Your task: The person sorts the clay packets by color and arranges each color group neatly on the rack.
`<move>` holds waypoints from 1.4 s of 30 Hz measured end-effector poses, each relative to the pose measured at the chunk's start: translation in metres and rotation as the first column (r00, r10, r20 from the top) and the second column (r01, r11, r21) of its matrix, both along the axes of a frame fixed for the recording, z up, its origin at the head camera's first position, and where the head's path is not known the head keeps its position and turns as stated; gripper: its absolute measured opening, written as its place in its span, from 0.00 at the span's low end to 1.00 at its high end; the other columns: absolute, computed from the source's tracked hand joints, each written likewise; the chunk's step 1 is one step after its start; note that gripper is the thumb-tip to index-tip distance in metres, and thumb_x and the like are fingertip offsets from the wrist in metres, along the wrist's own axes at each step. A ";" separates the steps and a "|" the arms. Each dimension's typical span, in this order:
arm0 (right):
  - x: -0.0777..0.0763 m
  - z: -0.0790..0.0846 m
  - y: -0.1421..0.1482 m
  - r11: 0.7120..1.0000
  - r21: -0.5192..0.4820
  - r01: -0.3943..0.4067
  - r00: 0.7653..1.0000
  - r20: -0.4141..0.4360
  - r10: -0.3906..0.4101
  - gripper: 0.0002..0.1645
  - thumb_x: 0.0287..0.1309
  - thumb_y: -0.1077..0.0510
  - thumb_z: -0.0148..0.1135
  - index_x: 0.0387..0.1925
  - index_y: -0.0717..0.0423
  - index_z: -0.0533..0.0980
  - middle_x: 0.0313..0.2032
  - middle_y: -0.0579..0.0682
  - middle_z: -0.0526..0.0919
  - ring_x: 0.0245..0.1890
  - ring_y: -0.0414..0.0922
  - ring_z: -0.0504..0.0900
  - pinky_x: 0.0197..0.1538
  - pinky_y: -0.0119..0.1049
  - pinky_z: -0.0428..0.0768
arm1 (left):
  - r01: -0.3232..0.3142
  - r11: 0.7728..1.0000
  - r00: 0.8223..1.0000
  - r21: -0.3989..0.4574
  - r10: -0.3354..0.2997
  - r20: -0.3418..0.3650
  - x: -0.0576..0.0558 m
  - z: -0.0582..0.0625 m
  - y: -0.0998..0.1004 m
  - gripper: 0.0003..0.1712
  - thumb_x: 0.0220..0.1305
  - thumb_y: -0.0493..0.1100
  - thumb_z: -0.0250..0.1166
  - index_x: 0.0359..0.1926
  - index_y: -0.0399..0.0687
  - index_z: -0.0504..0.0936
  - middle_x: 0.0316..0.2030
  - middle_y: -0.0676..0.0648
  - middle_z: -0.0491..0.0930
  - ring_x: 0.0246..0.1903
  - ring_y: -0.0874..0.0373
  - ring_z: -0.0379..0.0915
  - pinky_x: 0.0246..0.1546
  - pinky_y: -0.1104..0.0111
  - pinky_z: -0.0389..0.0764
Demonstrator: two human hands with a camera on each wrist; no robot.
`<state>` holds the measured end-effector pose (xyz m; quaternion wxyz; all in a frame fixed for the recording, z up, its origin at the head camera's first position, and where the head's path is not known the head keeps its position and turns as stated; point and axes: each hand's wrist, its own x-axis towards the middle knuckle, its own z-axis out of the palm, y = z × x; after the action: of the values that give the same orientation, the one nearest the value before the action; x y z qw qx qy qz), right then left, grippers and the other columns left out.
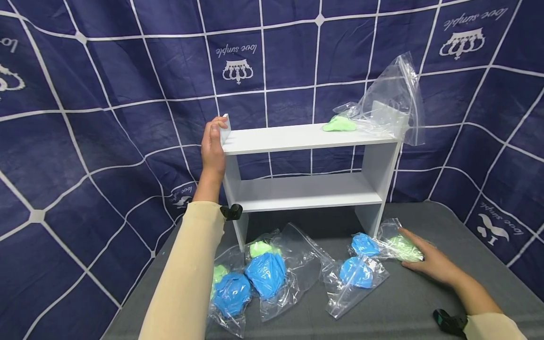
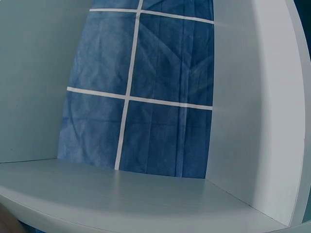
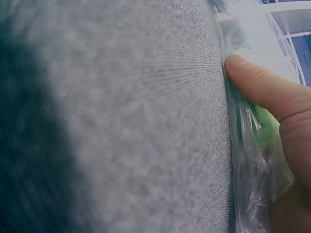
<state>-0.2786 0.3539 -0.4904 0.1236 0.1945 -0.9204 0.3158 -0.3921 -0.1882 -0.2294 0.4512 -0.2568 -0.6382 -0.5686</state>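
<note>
A white two-tier shelf (image 1: 297, 140) stands on the grey surface. My left hand (image 1: 212, 145) grips the raised end of its top board at the left, fingers bent over the edge. In the left wrist view only the shelf's inner panels (image 2: 238, 97) and a sliver of that hand show. To the right of the shelf, my right hand (image 1: 437, 259) holds a clear plastic bag with a light green lump (image 1: 403, 248), thumb and fingers at either side. From the right wrist, the thumb (image 3: 262, 85) lies against the bag's clear film (image 3: 250, 160); the other fingers are mostly hidden.
Several clear bags with blue lumps (image 1: 265, 274) and green lumps (image 1: 261, 249) lie before the shelf. Two more blue lumps (image 1: 356, 272) in bags lie near its right foot. Another bag (image 1: 393, 101) with a green piece (image 1: 340, 123) rests on top. A blue checked cloth (image 1: 289, 56) hangs behind.
</note>
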 end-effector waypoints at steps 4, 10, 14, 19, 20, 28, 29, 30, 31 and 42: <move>-0.001 0.000 -0.001 0.997 0.034 0.075 0.997 0.022 -0.076 0.62 0.48 0.53 0.77 0.76 0.62 0.49 0.64 0.80 0.65 0.60 0.80 0.67 0.51 0.73 0.67 | -0.004 1.000 1.000 -0.004 0.004 0.009 0.000 -0.001 -0.001 0.15 0.74 0.45 0.40 0.38 0.61 0.74 0.59 0.35 0.77 0.70 0.47 0.65 0.72 0.69 0.60; -0.002 -0.003 -0.001 0.985 0.087 0.146 0.989 -0.006 -0.146 0.56 0.46 0.51 0.78 0.70 0.65 0.58 0.60 0.79 0.70 0.55 0.80 0.70 0.49 0.73 0.71 | -0.004 1.000 1.000 -0.008 0.004 0.006 0.000 0.000 -0.001 0.16 0.75 0.43 0.39 0.39 0.52 0.74 0.60 0.35 0.77 0.70 0.52 0.66 0.73 0.69 0.60; -0.002 -0.003 0.000 0.980 0.105 0.169 0.986 -0.016 -0.169 0.53 0.46 0.49 0.78 0.68 0.63 0.61 0.58 0.78 0.72 0.53 0.79 0.73 0.47 0.71 0.72 | 0.000 1.000 1.000 -0.002 0.000 0.005 0.000 0.000 0.000 0.15 0.75 0.42 0.40 0.38 0.53 0.74 0.59 0.35 0.77 0.69 0.53 0.67 0.73 0.69 0.60; -0.001 -0.001 -0.001 0.972 0.107 0.208 0.978 -0.022 -0.207 0.54 0.44 0.49 0.79 0.67 0.65 0.60 0.54 0.79 0.74 0.49 0.76 0.77 0.42 0.64 0.76 | 0.011 1.000 1.000 0.009 -0.011 0.001 0.000 0.000 0.001 0.15 0.74 0.42 0.40 0.38 0.57 0.74 0.58 0.34 0.77 0.69 0.53 0.67 0.73 0.69 0.61; 0.000 0.000 -0.002 0.971 0.104 0.215 0.977 -0.021 -0.214 0.55 0.43 0.49 0.79 0.67 0.65 0.59 0.53 0.80 0.74 0.48 0.76 0.77 0.42 0.63 0.76 | 0.015 1.000 1.000 0.011 -0.015 -0.002 0.000 0.000 0.002 0.15 0.74 0.42 0.40 0.38 0.57 0.74 0.58 0.34 0.77 0.69 0.51 0.67 0.73 0.69 0.61; 0.006 0.016 -0.006 0.975 0.036 0.219 0.975 -0.024 -0.219 0.58 0.43 0.53 0.80 0.68 0.69 0.55 0.55 0.81 0.71 0.48 0.78 0.75 0.42 0.66 0.75 | 0.010 1.000 1.000 0.002 -0.010 -0.017 0.000 0.001 0.002 0.15 0.73 0.43 0.40 0.38 0.52 0.75 0.58 0.34 0.77 0.68 0.47 0.67 0.72 0.69 0.62; 0.007 0.019 -0.007 0.976 0.027 0.214 0.977 -0.021 -0.214 0.59 0.43 0.53 0.80 0.68 0.69 0.55 0.56 0.81 0.70 0.49 0.78 0.74 0.43 0.67 0.74 | 0.007 1.000 1.000 0.000 -0.007 -0.017 0.001 0.002 0.001 0.15 0.73 0.43 0.40 0.38 0.50 0.75 0.58 0.33 0.77 0.68 0.48 0.67 0.72 0.69 0.62; 0.007 0.022 -0.007 0.977 0.021 0.213 0.977 -0.022 -0.213 0.59 0.43 0.53 0.80 0.69 0.69 0.54 0.58 0.81 0.69 0.50 0.79 0.74 0.44 0.67 0.74 | 0.003 1.000 1.000 -0.002 -0.004 -0.017 0.001 0.002 0.001 0.16 0.74 0.43 0.40 0.39 0.48 0.74 0.58 0.33 0.77 0.68 0.49 0.68 0.72 0.69 0.62; 0.008 0.024 -0.008 0.977 0.012 0.211 0.977 -0.026 -0.210 0.60 0.43 0.53 0.80 0.69 0.69 0.54 0.58 0.81 0.69 0.50 0.79 0.74 0.44 0.68 0.74 | 0.001 1.000 1.000 -0.006 -0.001 -0.017 0.001 0.002 0.001 0.16 0.74 0.42 0.39 0.39 0.45 0.74 0.58 0.33 0.77 0.68 0.51 0.68 0.72 0.69 0.62; 0.012 0.042 -0.004 0.978 -0.041 0.207 0.968 -0.139 -0.211 0.51 0.39 0.58 0.81 0.65 0.63 0.66 0.56 0.69 0.77 0.48 0.30 0.72 0.41 0.33 0.70 | 0.001 1.000 1.000 -0.006 -0.001 0.003 0.001 0.001 -0.001 0.16 0.75 0.41 0.39 0.39 0.40 0.73 0.59 0.34 0.76 0.69 0.50 0.67 0.72 0.69 0.62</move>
<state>-0.2662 0.3494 -0.4483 0.2243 0.1170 -0.9203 0.2983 -0.3908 -0.1891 -0.2285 0.4490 -0.2575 -0.6405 -0.5674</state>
